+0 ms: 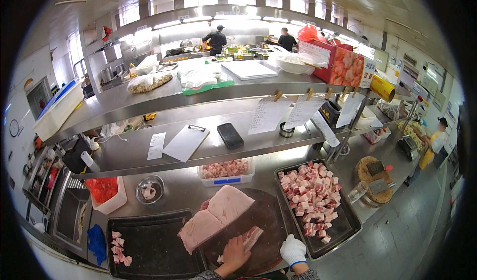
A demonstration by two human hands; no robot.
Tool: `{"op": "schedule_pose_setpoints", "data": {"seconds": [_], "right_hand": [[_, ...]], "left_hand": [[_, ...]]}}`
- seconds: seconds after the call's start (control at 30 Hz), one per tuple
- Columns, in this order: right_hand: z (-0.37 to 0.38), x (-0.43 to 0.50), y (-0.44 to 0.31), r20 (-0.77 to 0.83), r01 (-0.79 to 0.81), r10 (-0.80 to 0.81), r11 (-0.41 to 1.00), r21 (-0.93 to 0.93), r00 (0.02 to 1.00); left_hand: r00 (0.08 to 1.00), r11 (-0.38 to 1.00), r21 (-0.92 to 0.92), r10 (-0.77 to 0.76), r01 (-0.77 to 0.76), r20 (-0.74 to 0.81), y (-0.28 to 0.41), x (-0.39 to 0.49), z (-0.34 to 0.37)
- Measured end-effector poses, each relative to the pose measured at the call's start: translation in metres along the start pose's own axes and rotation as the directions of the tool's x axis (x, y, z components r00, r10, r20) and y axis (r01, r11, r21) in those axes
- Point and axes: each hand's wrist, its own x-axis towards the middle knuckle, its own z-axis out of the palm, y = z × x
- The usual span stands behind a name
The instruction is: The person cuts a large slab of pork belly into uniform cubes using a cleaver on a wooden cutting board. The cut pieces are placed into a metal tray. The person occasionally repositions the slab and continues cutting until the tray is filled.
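My bare left hand (234, 255) lies over the lower end of a pork belly strip (252, 238) on a round dark chopping board (266, 213). My right hand (293, 250), in a white knit glove, is closed at the board's right edge, around what looks like a knife (287, 218) seen nearly edge-on; its handle is hidden. A large pork belly slab (220, 215), skin up, rests on the board's left part and overlaps a black tray (156, 220) holding several pale pieces (117, 249). On the right, a second black tray (352, 224) holds many pork cubes (311, 194).
Behind the board is a plastic tub (227, 180) of cut meat. A metal bowl (149, 189) and white bin (118, 201) stand left. Above, a steel shelf (138, 131) holds a clipboard and phone (230, 135). A round wooden block (363, 172) carries a cleaver. Other people stand farther off.
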Motion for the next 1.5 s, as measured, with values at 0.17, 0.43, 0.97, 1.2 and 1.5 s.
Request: {"op": "schedule_pose_setpoints", "data": {"seconds": [0.17, 0.43, 0.97, 1.2, 1.5], "right_hand": [[-0.0019, 0.0005, -0.0010, 0.015, -0.016, 0.016, 1.000, 0.000, 1.000], [0.0005, 0.0011, -0.0034, 0.014, -0.030, 0.031, 0.999, -0.019, 0.999], [-0.0019, -0.0008, -0.0073, 0.022, -0.030, 0.031, 0.999, -0.032, 0.999], [0.0042, 0.0001, -0.0007, -0.041, 0.024, -0.025, 0.999, -0.034, 0.999], [0.0065, 0.0005, 0.0007, -0.066, 0.027, -0.029, 0.999, -0.036, 0.997]], "left_hand": [[1.000, 1.000, -0.024, -0.005, 0.005, 0.024, -0.0004, -0.0001, -0.0010], [1.000, 1.000, -0.013, -0.002, 0.002, 0.014, -0.0001, 0.0003, -0.0009], [0.999, 1.000, -0.009, -0.016, 0.016, 0.033, -0.0008, 0.0010, -0.0007], [0.997, 0.999, -0.040, -0.032, 0.035, 0.064, -0.0019, 0.0003, 0.0016], [1.000, 0.999, -0.039, 0.002, -0.002, 0.007, -0.0022, 0.0009, 0.0015]]}}
